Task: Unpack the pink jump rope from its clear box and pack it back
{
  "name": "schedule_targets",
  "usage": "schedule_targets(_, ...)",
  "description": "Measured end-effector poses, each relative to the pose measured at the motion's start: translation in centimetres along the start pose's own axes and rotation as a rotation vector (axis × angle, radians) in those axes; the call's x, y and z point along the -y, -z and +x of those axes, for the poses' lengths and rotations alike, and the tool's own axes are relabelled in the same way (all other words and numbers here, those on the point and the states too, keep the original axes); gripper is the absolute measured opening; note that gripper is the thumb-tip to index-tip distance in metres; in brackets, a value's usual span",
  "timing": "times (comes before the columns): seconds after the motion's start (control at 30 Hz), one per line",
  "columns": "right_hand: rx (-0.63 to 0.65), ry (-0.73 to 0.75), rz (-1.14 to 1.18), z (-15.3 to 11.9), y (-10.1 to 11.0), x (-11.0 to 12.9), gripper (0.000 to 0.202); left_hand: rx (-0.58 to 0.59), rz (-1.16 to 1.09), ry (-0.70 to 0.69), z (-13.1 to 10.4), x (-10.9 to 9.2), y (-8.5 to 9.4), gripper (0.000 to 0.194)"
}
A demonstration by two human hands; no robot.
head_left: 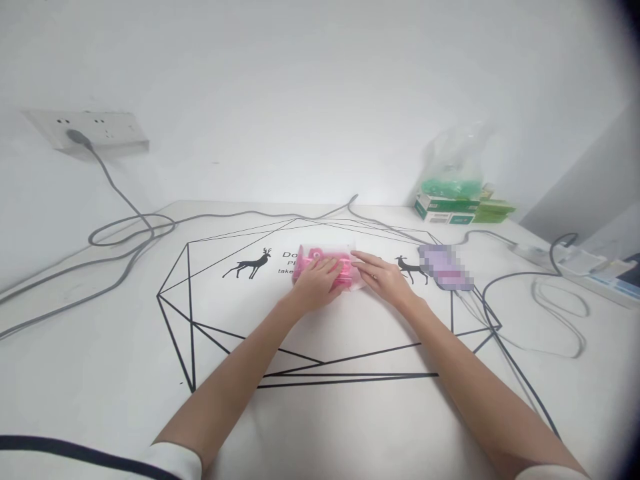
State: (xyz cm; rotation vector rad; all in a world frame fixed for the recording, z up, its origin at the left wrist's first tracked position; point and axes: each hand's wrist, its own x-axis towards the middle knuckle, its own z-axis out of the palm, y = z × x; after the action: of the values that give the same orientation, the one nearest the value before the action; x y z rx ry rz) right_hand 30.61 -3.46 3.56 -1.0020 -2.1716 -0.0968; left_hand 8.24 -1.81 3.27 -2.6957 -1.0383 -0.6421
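Note:
A pink item in a clear plastic bag [344, 275] lies flat near the middle of the white table, over the printed lettering. My left hand [316, 285] rests on top of it, fingers spread and laid across the pink part. At the bag's right edge, my right hand [383, 275] touches the clear plastic with its fingertips, its fingers stretched out to the left. What exactly the pink item is cannot be made out, as my left hand covers part of it.
A blurred purple object [447, 267] lies to the right. Green and white boxes [447, 208] stand at the back right under a plastic bag with green contents [453, 167]. Grey cables [120, 283] run along the left and back; a white power strip [595, 270] sits far right.

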Motion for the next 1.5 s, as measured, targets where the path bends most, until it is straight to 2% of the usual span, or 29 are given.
schedule_targets(0.17,-0.05,-0.02,0.144,0.3,0.2,0.6,0.034,0.013,-0.02,-0.014,0.1,0.3,-0.2,0.045)
schedule_targets(0.43,-0.016,-0.081,0.275,0.7,-0.1,1.4,0.039,0.005,0.069,0.003,-0.4,0.2,-0.6,0.049)
schedule_targets(0.63,0.065,-0.164,0.191,0.5,-0.5,1.2,0.043,0.01,0.059,0.052,-0.4,0.5,-0.1,0.055)
schedule_targets(0.93,0.173,-0.052,0.021,0.2,-1.0,0.3,0.038,-0.033,0.098,0.079,-0.2,0.6,0.7,0.075)
schedule_targets(1.13,0.234,-0.045,0.016,0.3,-0.6,0.1,0.038,-0.04,0.086,0.027,-0.3,0.8,0.3,0.056)
schedule_targets(1.33,0.275,-0.143,0.062,0.4,0.4,-0.8,0.036,-0.033,0.058,0.032,-0.4,1.0,0.1,0.053)
schedule_targets(1.5,0.302,-0.133,0.063,0.4,1.0,-0.7,0.034,-0.035,0.055,0.015,-0.4,1.0,0.1,0.05)
